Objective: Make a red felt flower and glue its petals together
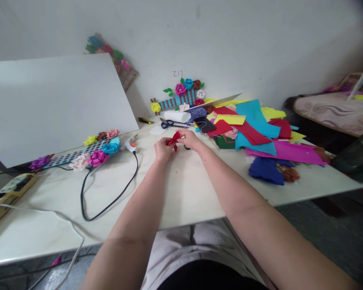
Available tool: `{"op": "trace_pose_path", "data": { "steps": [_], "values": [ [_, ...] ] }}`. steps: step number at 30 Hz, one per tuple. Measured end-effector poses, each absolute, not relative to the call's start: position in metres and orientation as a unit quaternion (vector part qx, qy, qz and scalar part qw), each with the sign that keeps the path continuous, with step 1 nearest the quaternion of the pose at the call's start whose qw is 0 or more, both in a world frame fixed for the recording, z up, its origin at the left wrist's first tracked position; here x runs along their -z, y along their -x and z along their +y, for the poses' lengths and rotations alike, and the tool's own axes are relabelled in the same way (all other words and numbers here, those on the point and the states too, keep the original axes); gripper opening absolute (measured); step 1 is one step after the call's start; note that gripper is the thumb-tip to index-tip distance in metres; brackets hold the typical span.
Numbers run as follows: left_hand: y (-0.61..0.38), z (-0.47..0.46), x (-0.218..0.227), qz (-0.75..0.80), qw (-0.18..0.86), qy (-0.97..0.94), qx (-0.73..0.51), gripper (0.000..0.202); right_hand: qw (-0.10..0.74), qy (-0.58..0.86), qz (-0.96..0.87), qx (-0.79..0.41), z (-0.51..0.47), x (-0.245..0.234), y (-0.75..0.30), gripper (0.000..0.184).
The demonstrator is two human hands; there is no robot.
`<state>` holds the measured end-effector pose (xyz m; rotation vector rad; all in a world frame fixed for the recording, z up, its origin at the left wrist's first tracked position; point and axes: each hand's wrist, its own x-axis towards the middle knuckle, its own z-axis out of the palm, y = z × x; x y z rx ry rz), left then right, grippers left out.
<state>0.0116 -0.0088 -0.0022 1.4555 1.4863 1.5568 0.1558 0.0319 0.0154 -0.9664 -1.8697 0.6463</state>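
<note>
Over the middle of the white table, a small piece of folded red crepe paper (174,139) is pinched between my two hands. My left hand (163,148) is closed on its left side. On the other side, my right hand (188,138) grips it with bent fingers. A narrow red end hangs down between the hands. Just beyond them lie dark-handled scissors (167,124) and a white roll (177,116). A white hot glue gun (129,144) with a black cord rests to the left of my left hand.
Crepe paper sheets (257,117) in several colours heap up on the right. Woven strips with paper flowers (98,158) lie at left and stand at the wall (181,98). A white board (57,104) leans behind; a power strip (12,193) sits at the left edge. A yellow cutter (145,120) lies behind.
</note>
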Motion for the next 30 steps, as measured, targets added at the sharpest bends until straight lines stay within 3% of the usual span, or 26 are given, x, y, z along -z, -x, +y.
{"op": "trace_pose_path", "data": {
  "steps": [9, 21, 28, 30],
  "values": [
    [-0.012, -0.01, 0.003, 0.546, 0.245, -0.571, -0.562, 0.016, 0.446, 0.383, -0.742, -0.323, 0.017, -0.024, -0.16, 0.018],
    [-0.012, -0.014, -0.002, 0.489, 0.343, -0.552, -0.581, 0.022, 0.454, 0.38, -0.722, -0.358, 0.015, -0.033, -0.164, 0.017],
    [-0.01, -0.013, 0.0, 0.475, 0.312, -0.581, -0.584, 0.052, 0.429, 0.457, -0.706, -0.329, 0.013, -0.027, -0.158, 0.005],
    [-0.009, -0.01, 0.003, 0.474, 0.306, -0.587, -0.58, 0.051, 0.426, 0.458, -0.718, -0.305, 0.015, -0.024, -0.157, 0.005]
  ]
}}
